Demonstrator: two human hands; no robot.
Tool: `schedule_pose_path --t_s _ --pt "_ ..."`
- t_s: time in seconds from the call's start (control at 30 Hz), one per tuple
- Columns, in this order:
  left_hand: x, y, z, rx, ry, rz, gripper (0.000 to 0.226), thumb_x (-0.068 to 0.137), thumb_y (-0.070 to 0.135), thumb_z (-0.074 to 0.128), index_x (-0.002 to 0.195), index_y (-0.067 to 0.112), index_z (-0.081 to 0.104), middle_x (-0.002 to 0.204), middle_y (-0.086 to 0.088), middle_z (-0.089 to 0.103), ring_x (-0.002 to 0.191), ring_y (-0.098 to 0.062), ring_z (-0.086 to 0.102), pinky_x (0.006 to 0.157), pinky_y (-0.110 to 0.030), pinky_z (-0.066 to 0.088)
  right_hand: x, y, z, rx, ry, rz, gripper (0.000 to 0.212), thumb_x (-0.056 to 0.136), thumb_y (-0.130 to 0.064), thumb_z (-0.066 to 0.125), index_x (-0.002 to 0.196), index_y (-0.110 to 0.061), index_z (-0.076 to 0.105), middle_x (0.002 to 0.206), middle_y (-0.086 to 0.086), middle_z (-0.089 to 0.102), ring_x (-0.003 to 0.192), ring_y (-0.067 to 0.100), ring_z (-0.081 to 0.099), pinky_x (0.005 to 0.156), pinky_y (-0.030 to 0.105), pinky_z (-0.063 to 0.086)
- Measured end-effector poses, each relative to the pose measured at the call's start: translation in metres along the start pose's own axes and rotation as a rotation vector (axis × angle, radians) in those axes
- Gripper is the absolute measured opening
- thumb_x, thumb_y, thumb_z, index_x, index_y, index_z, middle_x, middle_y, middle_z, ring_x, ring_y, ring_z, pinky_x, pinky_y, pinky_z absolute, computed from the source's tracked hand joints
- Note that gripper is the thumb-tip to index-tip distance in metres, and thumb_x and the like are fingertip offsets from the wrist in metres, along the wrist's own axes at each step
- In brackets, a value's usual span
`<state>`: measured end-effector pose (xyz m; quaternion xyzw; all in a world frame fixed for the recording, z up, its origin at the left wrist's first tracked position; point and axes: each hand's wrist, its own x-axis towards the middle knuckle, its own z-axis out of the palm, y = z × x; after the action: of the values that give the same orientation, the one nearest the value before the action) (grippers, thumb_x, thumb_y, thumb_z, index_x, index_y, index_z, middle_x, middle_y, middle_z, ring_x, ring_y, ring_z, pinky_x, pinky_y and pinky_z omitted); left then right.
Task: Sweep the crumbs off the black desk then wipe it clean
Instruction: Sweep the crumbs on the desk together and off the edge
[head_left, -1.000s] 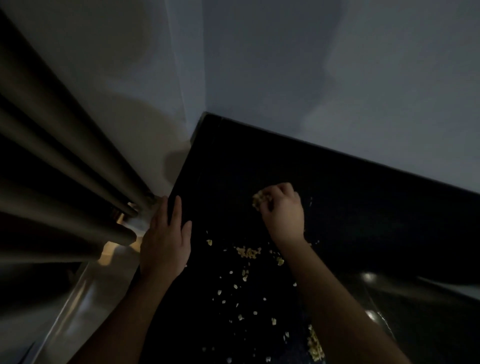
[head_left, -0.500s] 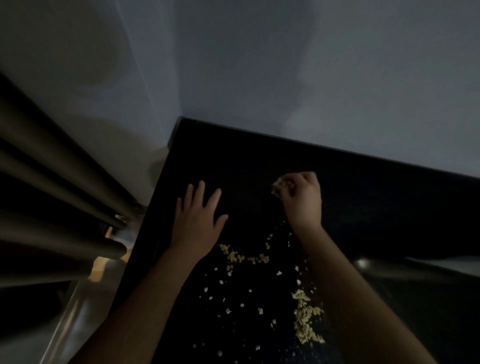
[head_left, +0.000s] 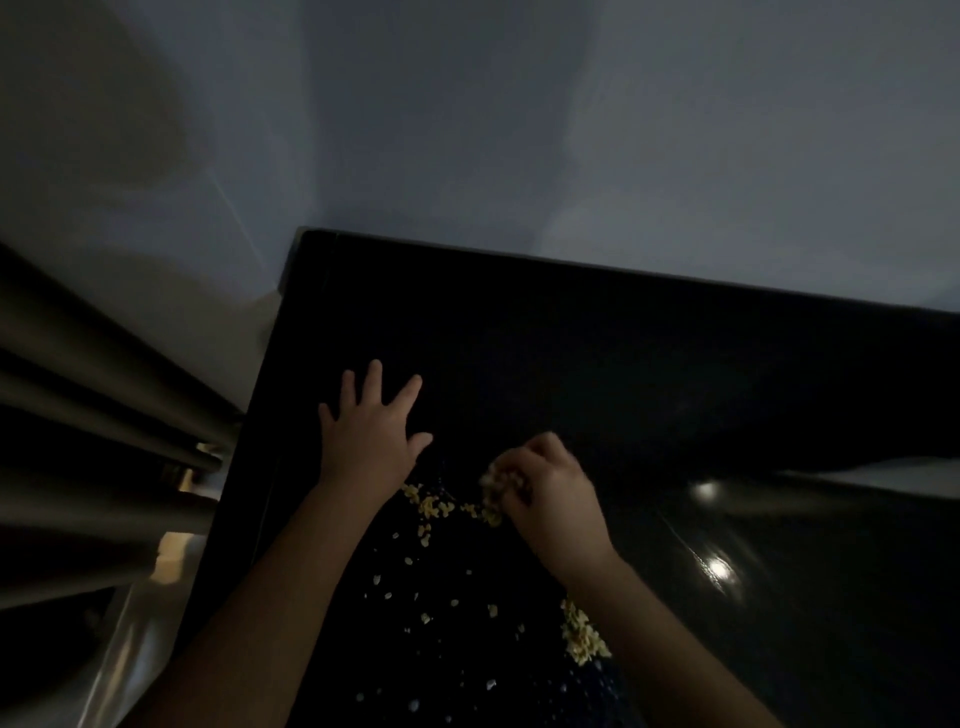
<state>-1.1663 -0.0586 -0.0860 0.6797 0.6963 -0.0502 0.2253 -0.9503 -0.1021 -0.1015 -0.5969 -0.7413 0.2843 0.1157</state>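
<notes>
**Surface.** The black desk (head_left: 571, 364) is filling the centre and right of the frame. Its top is smooth and glossy and is throwing back two round light reflections at middle right. Its far corner is sitting against a plain, matt grey wall (head_left: 519, 130) across the upper half.

**Debris.** Pale yellow crumbs (head_left: 431, 506) are lying on the desk at bottom centre. A ragged, flaky band is running between the two hands, a denser heap is sitting at lower right of centre, and fine whitish specks are scattering toward the bottom edge.

**Hands.**
- The left hand (head_left: 369, 431) is lying flat on the desk left of centre, with fingers straight and spread, gripping nothing.
- The right hand (head_left: 550, 499) is hunching over the right end of the band, fingers curled under. The fingertips are blurred, but they appear to be pinching a small clump of crumbs.

**Obstructions.** Both bare forearms are entering from the bottom edge, and the right one is covering part of the heap.

**Surroundings.** Heavy curtain folds (head_left: 78, 415), dull brown and tubular, are hanging along the left edge just beside the desk. A pale strip of floor (head_left: 130, 649) is showing at lower left.
</notes>
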Motion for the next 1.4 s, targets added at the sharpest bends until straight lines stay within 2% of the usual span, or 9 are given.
schedule_pose_path --t_s 0.1,0.3,0.4,0.63,0.8,0.93,1.03,1.17,1.4 --pt "-0.005 0.001 -0.002 0.001 -0.019 -0.005 0.072 0.092 0.053 0.048 0.151 0.037 0.011 0.16 -0.007 -0.003 0.145 -0.036 -0.003 0.113 -0.059 0.017 -0.006 -0.001 -0.01 0.147 -0.059 0.032 0.021 0.087 -0.024 0.066 0.098 -0.042 0.061 0.097 -0.023 0.041 0.083 -0.005 0.051 0.07 0.008 0.039" --pt "-0.021 0.009 0.002 0.026 -0.041 -0.021 0.073 0.091 0.054 0.05 0.15 0.038 0.01 0.159 -0.007 -0.003 0.144 -0.037 -0.001 0.111 -0.06 0.022 0.042 0.042 -0.047 0.084 0.325 0.248 0.022 0.088 -0.026 0.065 0.109 -0.03 0.062 0.101 -0.019 0.037 0.083 -0.007 0.047 0.077 0.008 0.043" --pt "-0.026 0.011 0.005 0.026 -0.048 -0.029 0.074 0.09 0.053 0.052 0.15 0.038 0.01 0.159 -0.007 -0.003 0.144 -0.037 -0.001 0.11 -0.06 0.023 0.041 0.052 -0.039 0.013 0.321 0.363 0.024 0.089 -0.032 0.063 0.112 -0.026 0.059 0.106 -0.013 0.036 0.08 0.0 0.049 0.068 0.014 0.043" --pt "-0.033 0.013 0.006 0.057 -0.064 -0.031 0.076 0.089 0.051 0.054 0.15 0.036 0.012 0.159 -0.01 0.001 0.143 -0.038 0.004 0.107 -0.057 0.031 -0.039 0.004 0.007 -0.019 0.114 0.172 0.025 0.087 -0.032 0.062 0.111 -0.035 0.056 0.104 -0.015 0.035 0.084 0.0 0.047 0.071 0.015 0.044" --pt "-0.045 0.019 0.001 0.016 -0.03 -0.02 0.069 0.09 0.048 0.055 0.149 0.028 0.024 0.156 -0.012 0.017 0.14 -0.035 0.019 0.109 -0.051 0.031 -0.05 -0.002 -0.02 0.454 0.115 0.317 0.018 0.089 -0.02 0.064 0.097 -0.036 0.063 0.103 -0.017 0.05 0.088 -0.013 0.054 0.067 0.002 0.043" --pt "-0.067 0.048 0.002 -0.411 0.207 0.2 0.046 0.092 0.031 0.058 0.136 0.023 0.048 0.141 0.005 0.043 0.129 -0.011 0.039 0.107 -0.026 0.033 -0.052 -0.007 -0.05 1.197 0.106 0.463 0.017 0.095 -0.013 0.055 0.105 -0.017 0.068 0.103 0.002 0.07 0.089 0.012 0.068 0.071 0.024 0.054" --pt "-0.081 0.074 0.002 -0.839 -0.016 0.238 0.035 0.095 0.024 0.054 0.13 0.03 0.053 0.123 0.021 0.052 0.111 0.008 0.049 0.089 -0.006 0.038 -0.06 -0.005 -0.056 1.56 -0.029 0.5 0.021 0.094 -0.013 0.051 0.107 -0.008 0.067 0.107 0.012 0.069 0.095 0.023 0.067 0.077 0.034 0.055" --pt "-0.088 0.087 0.003 -1.231 -0.362 0.063 0.025 0.096 0.022 0.054 0.12 0.023 0.059 0.108 0.005 0.065 0.094 -0.008 0.067 0.076 -0.024 0.055 -0.073 0.003 -0.055 1.647 -0.098 0.51 0.036 0.097 -0.02 0.046 0.125 -0.001 0.059 0.127 0.02 0.061 0.116 0.032 0.059 0.097 0.04 0.049" --pt "-0.098 0.107 0.013 -1.301 -0.466 -0.07 0.01 0.09 0.013 0.06 0.096 0.009 0.068 0.091 -0.005 0.072 0.084 -0.016 0.069 0.077 -0.03 0.057 -0.098 0.018 -0.058 1.698 -0.105 0.623 0.052 0.095 -0.043 0.042 0.132 -0.008 0.054 0.13 0.016 0.06 0.121 0.029 0.056 0.101 0.044 0.045"
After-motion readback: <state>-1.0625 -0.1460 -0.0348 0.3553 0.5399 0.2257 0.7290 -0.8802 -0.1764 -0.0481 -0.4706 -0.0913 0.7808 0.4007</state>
